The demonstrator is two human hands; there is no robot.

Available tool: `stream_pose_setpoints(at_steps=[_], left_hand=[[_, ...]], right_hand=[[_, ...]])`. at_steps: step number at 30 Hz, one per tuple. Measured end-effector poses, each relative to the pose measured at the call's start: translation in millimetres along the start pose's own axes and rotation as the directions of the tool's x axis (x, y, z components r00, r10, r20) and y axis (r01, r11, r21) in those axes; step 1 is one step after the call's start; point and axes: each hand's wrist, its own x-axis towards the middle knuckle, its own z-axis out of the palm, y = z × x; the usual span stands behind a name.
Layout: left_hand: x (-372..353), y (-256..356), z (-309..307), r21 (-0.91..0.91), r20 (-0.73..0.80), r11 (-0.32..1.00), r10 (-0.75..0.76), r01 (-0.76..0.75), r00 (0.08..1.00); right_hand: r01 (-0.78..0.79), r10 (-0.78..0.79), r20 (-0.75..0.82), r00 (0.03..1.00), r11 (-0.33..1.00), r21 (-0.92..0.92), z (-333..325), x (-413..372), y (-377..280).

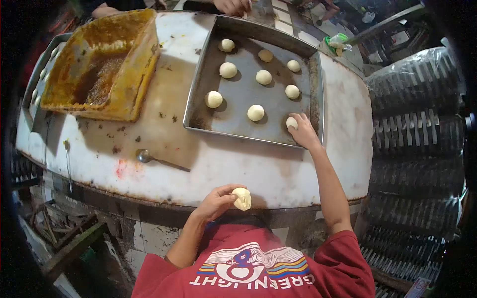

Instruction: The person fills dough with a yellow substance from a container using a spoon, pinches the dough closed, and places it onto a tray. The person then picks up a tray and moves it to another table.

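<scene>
My left hand [218,201] is closed around a pale dough ball [242,199] with a creased, uneven surface, held up at the table's near edge. Over the near right corner of a large metal baking tray [238,134], my right hand [305,133] has its fingers around another dough ball [291,122], low at the tray's bottom. Several smooth, round dough balls [256,112] sit spaced apart in that tray. One ball [265,55] in the far row looks darker than the others.
A stained yellow bin [136,94] with a brown sticky mass inside stands on the left. Behind it, a second tray [28,107] holds more dough balls. A metal spoon [145,156] lies nearer me. Another person's hand [232,7] is beyond the baking tray.
</scene>
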Motion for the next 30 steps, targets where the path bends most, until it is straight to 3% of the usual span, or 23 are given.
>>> stream_pose_setpoints(at_steps=[1,3,4,6,7,9,11,13,17,23,24,25,26,27,29,30], left_hand=[[-2.8,-1.4,-0.7,0.0,-0.005,1.0,0.013,-0.013,1.0],[-8.2,-4.6,-0.8,0.009,-0.059,0.999,0.049,-0.048,0.997],[-8.4,-7.3,-1.1,0.017,-0.064,0.998,0.057,-0.056,0.996],[-8.4,-13.9,1.2,-0.076,-0.051,0.988,0.132,-0.136,0.99],[-10.2,-15.2,6.2,-0.066,-0.066,0.985,0.154,-0.159,0.986],[-11.8,-14.9,20.3,-0.173,-0.107,0.96,0.205,-0.222,0.973],[-14.9,-20.2,34.1,-0.11,-0.209,0.953,0.255,-0.282,0.944],[-15.5,-30.2,40.9,0.259,-0.284,0.917,0.372,-0.302,0.884],[-26.1,-45.5,47.9,0.344,-0.38,0.909,0.364,-0.235,0.851],[-52.3,-78.5,48.5,0.385,-0.432,0.887,0.418,-0.256,0.8],[-54.9,-86.1,42.5,0.405,-0.422,0.877,0.429,-0.257,0.798],[-58.7,-93.3,35.9,0.426,-0.424,0.863,0.456,-0.272,0.782],[-64.8,-99.3,32.8,0.464,-0.405,0.838,0.489,-0.287,0.772],[-72.2,-103.5,29.7,0.504,-0.388,0.81,0.522,-0.299,0.76],[-93.5,-107.8,27.0,0.597,-0.4,0.758,0.564,-0.261,0.722],[-100.7,-112.6,14.5,0.658,-0.368,0.696,0.632,-0.29,0.682]], right_hand=[[0.013,-0.013,0.001,1.0,1.0,-0.001,-1.1,-1.8,-6.7],[-0.048,0.054,0.009,0.999,0.953,-0.301,-1.8,-6.5,-15.1],[-0.039,0.043,0.006,0.999,0.955,-0.295,0.3,-5.8,-11.5],[0.137,-0.137,-0.03,0.99,0.99,-0.032,8.0,-1.9,2.5],[0.163,-0.164,-0.03,0.986,0.986,-0.023,10.0,-1.6,6.7],[0.119,-0.093,0.189,0.978,0.984,-0.133,6.1,6.1,7.6],[0.129,-0.104,0.193,0.976,0.984,-0.12,1.5,2.6,-0.4],[0.076,-0.052,0.202,0.978,0.991,-0.113,-0.5,-2.9,-2.1],[0.108,-0.086,0.171,0.982,0.987,-0.122,10.2,5.4,7.1],[0.145,-0.127,0.156,0.98,0.984,-0.105,14.5,7.2,14.7],[0.178,-0.169,0.154,0.974,0.983,-0.051,17.0,12.0,22.4],[0.488,-0.412,0.272,0.87,0.795,-0.359,50.3,56.6,73.2],[0.452,-0.402,0.215,0.89,0.839,-0.304,56.1,67.9,86.3],[0.264,-0.238,0.158,0.958,0.949,-0.173,26.7,32.7,35.1],[0.289,-0.282,0.076,0.956,0.952,-0.105,23.3,31.9,36.8],[0.361,-0.366,0.024,0.93,0.927,0.104,20.9,40.4,40.8]])
